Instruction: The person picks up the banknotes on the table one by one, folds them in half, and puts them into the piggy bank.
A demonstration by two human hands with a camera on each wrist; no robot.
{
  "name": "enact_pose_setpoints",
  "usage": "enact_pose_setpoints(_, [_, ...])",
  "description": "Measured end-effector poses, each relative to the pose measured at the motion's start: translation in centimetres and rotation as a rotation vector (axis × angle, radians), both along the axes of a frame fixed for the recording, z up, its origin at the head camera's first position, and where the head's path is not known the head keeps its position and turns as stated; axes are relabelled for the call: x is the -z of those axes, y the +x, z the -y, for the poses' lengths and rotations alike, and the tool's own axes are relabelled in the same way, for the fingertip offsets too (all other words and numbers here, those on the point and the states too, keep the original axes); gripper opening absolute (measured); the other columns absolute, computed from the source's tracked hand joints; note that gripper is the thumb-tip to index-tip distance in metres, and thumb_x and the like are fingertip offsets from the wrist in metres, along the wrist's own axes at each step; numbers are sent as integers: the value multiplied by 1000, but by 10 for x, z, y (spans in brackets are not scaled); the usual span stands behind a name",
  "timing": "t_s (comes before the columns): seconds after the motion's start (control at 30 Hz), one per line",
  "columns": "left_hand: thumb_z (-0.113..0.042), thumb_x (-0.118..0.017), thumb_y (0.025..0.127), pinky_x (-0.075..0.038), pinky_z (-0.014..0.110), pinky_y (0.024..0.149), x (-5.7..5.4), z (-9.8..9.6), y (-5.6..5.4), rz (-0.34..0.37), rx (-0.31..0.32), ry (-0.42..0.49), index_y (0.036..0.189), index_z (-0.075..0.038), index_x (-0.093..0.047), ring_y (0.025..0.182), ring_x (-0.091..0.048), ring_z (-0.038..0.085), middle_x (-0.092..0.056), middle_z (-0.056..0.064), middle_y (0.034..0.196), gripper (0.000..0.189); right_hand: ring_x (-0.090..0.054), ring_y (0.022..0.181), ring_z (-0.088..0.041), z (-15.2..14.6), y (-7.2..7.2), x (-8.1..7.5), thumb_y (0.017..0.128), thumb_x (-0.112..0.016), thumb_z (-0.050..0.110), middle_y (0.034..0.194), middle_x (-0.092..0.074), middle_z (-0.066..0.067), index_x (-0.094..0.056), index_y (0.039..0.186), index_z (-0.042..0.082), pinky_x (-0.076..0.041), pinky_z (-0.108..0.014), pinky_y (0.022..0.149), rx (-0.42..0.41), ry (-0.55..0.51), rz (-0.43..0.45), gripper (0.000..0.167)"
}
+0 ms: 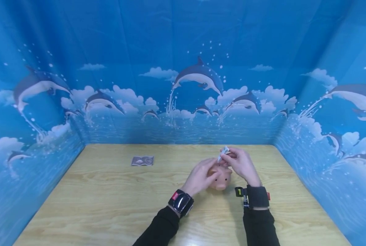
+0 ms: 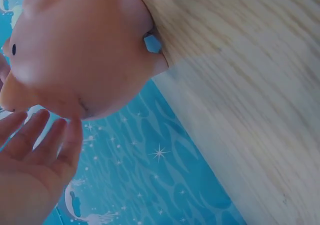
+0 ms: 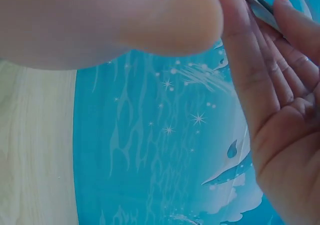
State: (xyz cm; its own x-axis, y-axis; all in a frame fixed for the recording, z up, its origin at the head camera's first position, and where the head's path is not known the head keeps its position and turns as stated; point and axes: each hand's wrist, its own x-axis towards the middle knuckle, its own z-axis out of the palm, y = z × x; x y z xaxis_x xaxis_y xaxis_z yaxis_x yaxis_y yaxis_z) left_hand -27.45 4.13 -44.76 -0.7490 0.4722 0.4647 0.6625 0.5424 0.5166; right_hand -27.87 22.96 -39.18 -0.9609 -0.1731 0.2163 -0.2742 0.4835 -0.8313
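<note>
A pink piggy bank stands on the table with its snout towards me; its round body and feet show large in the left wrist view. My left hand holds it from the left, thumb over the front of the head and fingers at its far side. Above its back, my right hand pinches a folded banknote between thumb and fingers, its lower end close over the top of the bank. In the right wrist view only an edge of the folded note shows. The slot is hidden.
A second banknote, purplish and creased, lies flat towards the back left of the wooden table. Blue dolphin-print curtains stand around the back and both sides of the table.
</note>
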Motion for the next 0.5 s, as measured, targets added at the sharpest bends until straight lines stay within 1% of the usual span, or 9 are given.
enact_pose_setpoints(0.17, [-38, -63, 95, -41, 41, 113, 5, -1, -1, -6, -11, -59, 145, -14, -47, 136, -47, 23, -50, 8, 147, 58, -73, 79, -24, -1, -1, 3, 97, -62, 15, 90, -74, -15, -67, 112, -2, -62, -32, 70, 14, 53, -14, 23])
enact_pose_setpoints(0.3, [-41, -61, 95, -41, 43, 113, 6, -2, 0, -5, -20, -107, 146, -14, -45, 138, -45, 25, -45, 9, 151, 60, -74, 81, -23, -2, -1, 4, 97, -62, 15, 90, -75, -14, -68, 111, 1, -62, -35, 72, 39, 102, -17, 21])
enact_pose_setpoints(0.4, [-40, -62, 95, -41, 43, 113, 7, -2, 1, -22, -10, -116, 147, -14, -44, 138, -44, 24, -45, 9, 151, 61, -74, 83, -24, -3, -1, 5, 97, -62, 15, 91, -75, -15, -68, 111, 1, -62, -36, 72, 51, 119, -8, 20])
enact_pose_setpoints(0.5, [-39, -62, 95, -40, 43, 113, 7, -2, 1, -50, -3, -121, 148, -14, -42, 138, -44, 24, -45, 9, 150, 63, -74, 82, -24, -4, -2, 6, 97, -62, 16, 93, -75, -16, -68, 112, 1, -62, -35, 70, 62, 134, 8, 22])
